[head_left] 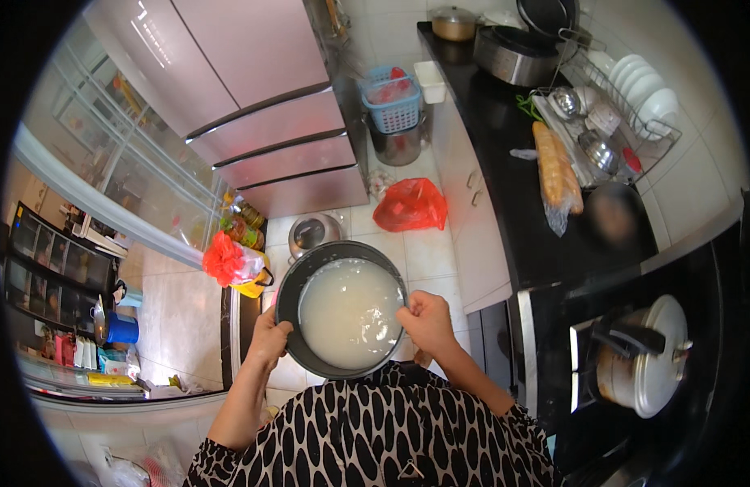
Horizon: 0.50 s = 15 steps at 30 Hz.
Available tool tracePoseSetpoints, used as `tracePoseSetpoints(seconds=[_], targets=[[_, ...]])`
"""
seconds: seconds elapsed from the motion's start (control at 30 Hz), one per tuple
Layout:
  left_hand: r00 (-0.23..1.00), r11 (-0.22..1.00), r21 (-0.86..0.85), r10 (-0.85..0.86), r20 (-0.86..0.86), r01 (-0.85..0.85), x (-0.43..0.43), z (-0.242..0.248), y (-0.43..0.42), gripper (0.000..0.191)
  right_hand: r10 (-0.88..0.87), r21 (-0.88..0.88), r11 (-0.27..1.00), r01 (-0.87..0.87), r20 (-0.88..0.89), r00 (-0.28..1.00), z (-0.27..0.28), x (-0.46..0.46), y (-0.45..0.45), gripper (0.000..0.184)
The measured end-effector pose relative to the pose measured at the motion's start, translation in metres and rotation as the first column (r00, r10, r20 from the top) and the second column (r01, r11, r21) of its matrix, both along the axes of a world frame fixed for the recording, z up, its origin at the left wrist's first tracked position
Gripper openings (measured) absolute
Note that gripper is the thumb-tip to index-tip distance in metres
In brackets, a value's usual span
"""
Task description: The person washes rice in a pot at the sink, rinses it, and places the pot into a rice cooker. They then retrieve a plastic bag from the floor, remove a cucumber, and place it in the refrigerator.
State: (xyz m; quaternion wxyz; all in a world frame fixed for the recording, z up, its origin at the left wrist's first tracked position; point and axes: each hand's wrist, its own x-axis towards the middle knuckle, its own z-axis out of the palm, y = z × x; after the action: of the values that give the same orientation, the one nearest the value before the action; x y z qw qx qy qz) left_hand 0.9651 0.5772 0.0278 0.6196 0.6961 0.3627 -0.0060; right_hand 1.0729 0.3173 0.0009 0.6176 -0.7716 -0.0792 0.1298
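A dark round inner cooking pot (pixel 291 347) is held close in front of my body, and cloudy whitish liquid (pixel 348 311) fills much of it. My left hand (pixel 270 338) grips the pot's left rim, with the thumb over the edge. On the opposite side, my right hand (pixel 428 321) is closed on the right rim. Whether anything lies under the liquid I cannot tell. Beyond the pot, a metal pot with a lid (pixel 314 235) stands on the tiled floor.
A red plastic bag (pixel 411 205) and a blue basket on a steel pot (pixel 394 149) are ahead. On the right, the black counter (pixel 496 176) bears bagged bread (pixel 554 164) and a dish rack (pixel 655 159); a pressure cooker (pixel 624 365) sits on the stove. Left are oil bottles (pixel 241 231) and a yellow bag (pixel 251 286).
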Motion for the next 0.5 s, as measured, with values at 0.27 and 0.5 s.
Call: tracePoseSetpoints(seconds=[0.27, 0.5], targets=[[0.999, 0.999, -0.015, -0.037, -0.011, 0.037, 0.137, -0.001, 0.033, 0.03, -0.038, -0.005, 0.999, 0.038, 0.038, 0.999, -0.012, 0.126, 0.032, 0.025], [0.945, 0.946, 0.004, -0.323, 0.06, 0.323, 0.292, -0.01, 0.064, 0.04, -0.222, -0.101, 0.971, 0.215, -0.066, 0.973, -0.015, 0.215, 0.042, 0.025]])
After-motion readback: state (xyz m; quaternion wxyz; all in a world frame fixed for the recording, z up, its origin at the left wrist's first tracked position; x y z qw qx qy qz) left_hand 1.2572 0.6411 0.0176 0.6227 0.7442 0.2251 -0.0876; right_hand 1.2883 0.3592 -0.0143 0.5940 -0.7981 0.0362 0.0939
